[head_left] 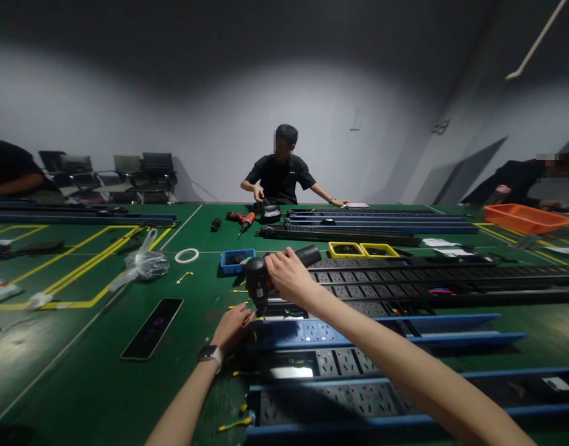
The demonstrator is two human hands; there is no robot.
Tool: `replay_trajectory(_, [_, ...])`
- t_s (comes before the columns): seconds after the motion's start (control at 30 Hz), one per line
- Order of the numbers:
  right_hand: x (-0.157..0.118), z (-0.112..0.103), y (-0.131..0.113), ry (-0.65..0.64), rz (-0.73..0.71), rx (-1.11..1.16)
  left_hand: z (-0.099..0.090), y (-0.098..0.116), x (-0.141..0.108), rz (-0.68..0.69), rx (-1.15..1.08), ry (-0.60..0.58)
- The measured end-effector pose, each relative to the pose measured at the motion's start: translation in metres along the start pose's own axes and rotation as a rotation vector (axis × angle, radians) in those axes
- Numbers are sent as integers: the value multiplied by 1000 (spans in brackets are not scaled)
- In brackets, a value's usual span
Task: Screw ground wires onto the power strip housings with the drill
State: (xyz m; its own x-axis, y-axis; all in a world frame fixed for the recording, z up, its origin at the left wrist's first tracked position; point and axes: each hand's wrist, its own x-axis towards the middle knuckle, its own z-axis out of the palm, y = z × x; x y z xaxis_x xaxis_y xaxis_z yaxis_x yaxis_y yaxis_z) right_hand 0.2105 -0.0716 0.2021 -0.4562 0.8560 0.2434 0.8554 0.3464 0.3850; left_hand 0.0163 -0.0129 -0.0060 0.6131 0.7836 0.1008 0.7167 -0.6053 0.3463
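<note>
My right hand (pixel 288 272) is wrapped round a black power driver (pixel 257 277), whose tip points down at the left end of a blue socket strip (pixel 307 332). At that same end, just left of the tip, my left hand (pixel 233 327) has its fingers pressed together beside a short yellow-green wire; whatever they grip is too small to make out. Black strips with rows of sockets (pixel 349 362) lie side by side below and behind the blue one. More yellow-green wires (pixel 235 424) stick out from the left ends of the strips.
A phone (pixel 153 328), a plastic bag (pixel 149 263), a white ring (pixel 186 255) and a blue bin (pixel 238 260) lie on the green table (pixel 93 371). Yellow trays (pixel 347 249) stand behind the strips. Across the table a person (pixel 284 173) stands near a red drill (pixel 242 220).
</note>
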Motion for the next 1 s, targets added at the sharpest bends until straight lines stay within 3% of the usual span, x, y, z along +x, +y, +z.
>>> replay_trajectory(0.13, [1, 8, -8, 26, 197, 16, -6, 3, -1, 15, 24, -44])
replay_trajectory(0.33, [-9, 18, 10, -8, 289, 46, -10, 7, -3, -16, 22, -18])
replay_trajectory(0.53, [-22, 27, 23, -57, 330, 69, -4, 3, -2, 8, -6, 25])
replay_trajectory(0.77, [-20, 23, 11, 15, 304, 29, -4, 3, -2, -14, -20, 7])
replay_trajectory(1.0, [-17, 19, 9, 6, 281, 29, -6, 5, -3, -12, -2, -6])
